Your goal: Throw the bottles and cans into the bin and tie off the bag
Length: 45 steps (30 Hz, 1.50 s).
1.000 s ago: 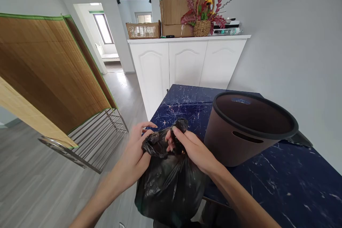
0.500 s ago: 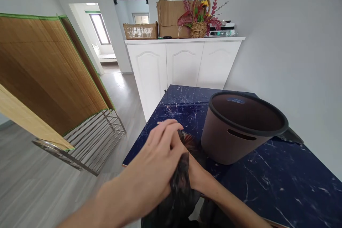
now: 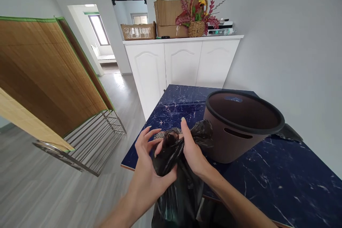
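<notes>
A black plastic bag (image 3: 183, 188) hangs down at the table's near edge, gathered at its neck, with loose crumpled ends sticking out above. My left hand (image 3: 149, 171) curls round the gathered neck from the left, its thumb below and its fingers bent over the far side. From the right, my right hand (image 3: 192, 151) grips the same neck, its thumb pointing up and its other fingers mostly hidden behind the plastic. What the bag holds cannot be seen. Just beyond my right hand stands an upright brown trash bin (image 3: 227, 139) with a dark rim and a slot handle.
The dark blue marbled table (image 3: 264, 171) runs off to the right. Black plastic (image 3: 290, 132) lies behind the bin. A white cabinet (image 3: 183, 60) carries cardboard boxes (image 3: 139, 31) and a flower basket (image 3: 197, 28). To the left stands a metal rack (image 3: 93, 142) under bamboo mats (image 3: 50, 74).
My left hand has come off the top of my right and now wraps the bag's neck from the left. The bag's loose ends show between both hands. My right thumb has come into view.
</notes>
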Available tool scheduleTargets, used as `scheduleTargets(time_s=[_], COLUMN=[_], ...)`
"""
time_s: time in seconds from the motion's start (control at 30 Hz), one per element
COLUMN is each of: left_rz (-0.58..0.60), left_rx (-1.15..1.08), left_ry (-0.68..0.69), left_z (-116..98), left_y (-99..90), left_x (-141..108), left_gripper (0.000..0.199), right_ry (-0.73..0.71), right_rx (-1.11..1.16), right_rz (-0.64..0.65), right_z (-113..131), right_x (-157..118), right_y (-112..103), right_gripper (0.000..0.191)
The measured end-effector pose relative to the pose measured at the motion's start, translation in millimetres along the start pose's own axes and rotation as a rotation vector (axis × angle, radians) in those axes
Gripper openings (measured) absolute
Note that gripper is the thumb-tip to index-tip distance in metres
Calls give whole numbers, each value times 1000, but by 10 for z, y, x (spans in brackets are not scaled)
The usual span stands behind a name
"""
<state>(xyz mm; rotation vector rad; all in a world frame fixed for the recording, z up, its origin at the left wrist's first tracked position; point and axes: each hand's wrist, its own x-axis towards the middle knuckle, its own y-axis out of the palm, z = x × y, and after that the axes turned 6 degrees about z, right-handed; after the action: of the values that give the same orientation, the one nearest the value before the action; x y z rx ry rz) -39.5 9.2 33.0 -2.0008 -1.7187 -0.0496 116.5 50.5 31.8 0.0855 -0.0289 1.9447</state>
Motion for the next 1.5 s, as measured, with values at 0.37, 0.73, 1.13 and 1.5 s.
scheduleTargets(time_s=[0.37, 0.73, 1.13, 1.5], left_rz=[291, 364, 321, 227], left_rx=[296, 117, 389, -304], left_ry=[4, -70, 302, -292], left_z=[5, 54, -31, -94], left_y=[-178, -264, -178, -70], left_x=[215, 354, 210, 458], left_gripper=[17, 28, 6, 37], right_ry=[-4, -305, -923, -960], right_rx=[-92, -580, -933, -1015], right_rz=[379, 374, -420, -375], right_z=[387, 373, -74, -93], right_x=[-108, -259, -238, -172], right_y=[-358, -610, -257, -168], right_gripper=[57, 17, 22, 28])
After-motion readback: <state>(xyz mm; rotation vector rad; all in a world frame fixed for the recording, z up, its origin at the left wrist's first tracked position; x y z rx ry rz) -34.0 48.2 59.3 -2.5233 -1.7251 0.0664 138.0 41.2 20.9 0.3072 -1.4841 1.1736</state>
